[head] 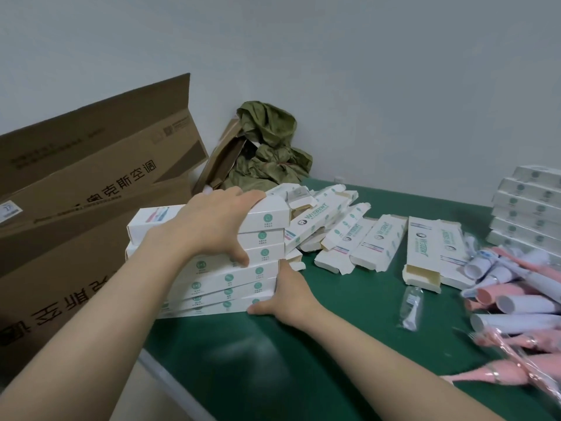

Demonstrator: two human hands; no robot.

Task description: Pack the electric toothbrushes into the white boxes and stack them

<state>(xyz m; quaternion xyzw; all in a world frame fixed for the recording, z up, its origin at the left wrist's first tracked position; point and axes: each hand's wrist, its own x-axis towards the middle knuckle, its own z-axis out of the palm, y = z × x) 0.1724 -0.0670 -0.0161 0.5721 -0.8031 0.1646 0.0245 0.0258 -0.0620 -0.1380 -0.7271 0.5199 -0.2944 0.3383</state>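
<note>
Stack of white boxes (212, 278): centre left of frame, on green table (303, 360); closed, teal round marks on the sides facing the camera, layers slightly askew.

Left hand (212, 226): on top of that stack, fingers curled over the far edge of the uppermost box, thumb pressed to the side of a box lower down; gripping.

Right hand (288, 296): low at the stack's right end, fingers straight against the box ends, thumb stretched along the table; flat, holding nothing.

Loose white boxes (364, 238): centre of frame, just right of the stack, fanned out, end flaps open, nearest ones leaning on the stack.

Second stack (528, 208): right edge, closed boxes, well apart from the 1st.

Toothbrushes (522, 303): lower right, heap of pink and white handles, some in clear wrap.

Brush head (411, 308): 1 piece in a clear sachet, alone on the table between loose boxes and heap.

Brown carton (76, 192): left side, flap raised, printed characters, just behind the stack.

Olive crumpled wrapping (267, 147): upper centre, against the grey wall (364, 71).
</note>
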